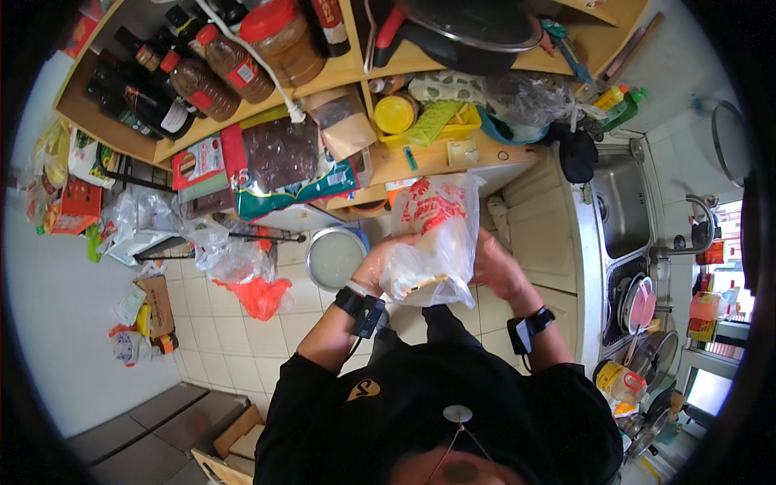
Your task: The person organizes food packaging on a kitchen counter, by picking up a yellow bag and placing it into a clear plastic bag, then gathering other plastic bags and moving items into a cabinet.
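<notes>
While between left hand (pixel 377 263), grip unclear, and loosely spread right hand (pixel 501 268), plastic bag (pixel 437 234).

Plastic bag (pixel 440 212), indistinct inside

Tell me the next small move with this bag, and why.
Probably steady the plastic bag with the right hand: the left hand holds its left side, the bag is above the tiled floor, and the blurred right hand looks open at its right edge, contact unclear.
</notes>
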Demonstrator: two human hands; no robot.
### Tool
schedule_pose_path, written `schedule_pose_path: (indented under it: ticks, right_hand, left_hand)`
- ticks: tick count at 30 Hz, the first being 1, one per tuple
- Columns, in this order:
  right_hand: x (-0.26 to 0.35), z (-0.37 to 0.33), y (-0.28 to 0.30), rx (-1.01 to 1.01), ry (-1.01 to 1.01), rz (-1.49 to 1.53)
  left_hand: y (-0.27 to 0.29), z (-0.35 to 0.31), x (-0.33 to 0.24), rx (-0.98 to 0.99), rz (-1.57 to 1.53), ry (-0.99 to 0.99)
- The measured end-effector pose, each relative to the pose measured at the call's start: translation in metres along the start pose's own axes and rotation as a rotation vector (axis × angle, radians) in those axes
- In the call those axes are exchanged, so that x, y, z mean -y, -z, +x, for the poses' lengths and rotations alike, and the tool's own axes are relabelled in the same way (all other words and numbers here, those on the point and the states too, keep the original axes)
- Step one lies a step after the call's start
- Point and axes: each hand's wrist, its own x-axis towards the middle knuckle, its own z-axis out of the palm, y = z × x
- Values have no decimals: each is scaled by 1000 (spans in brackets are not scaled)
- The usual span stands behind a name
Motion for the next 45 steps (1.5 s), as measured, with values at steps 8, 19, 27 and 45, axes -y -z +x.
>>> schedule_pose_path:
  ticks: [8,19,27,45]
  right_hand:
    - [76,23,-79,41,211,165]
    - [133,146,-88,-3,409,382]
    - [162,285,-64,-79,632,366]
    - [132,279,-83,-871,979,-266]
  left_hand:
    - [-74,41,-63,-81,532,-333]
    - [-32,-16,-86,-551,557,-723]
    - [55,-70,-32,-831,482,-620]
    - [71,-87,0,-838,386,-616]
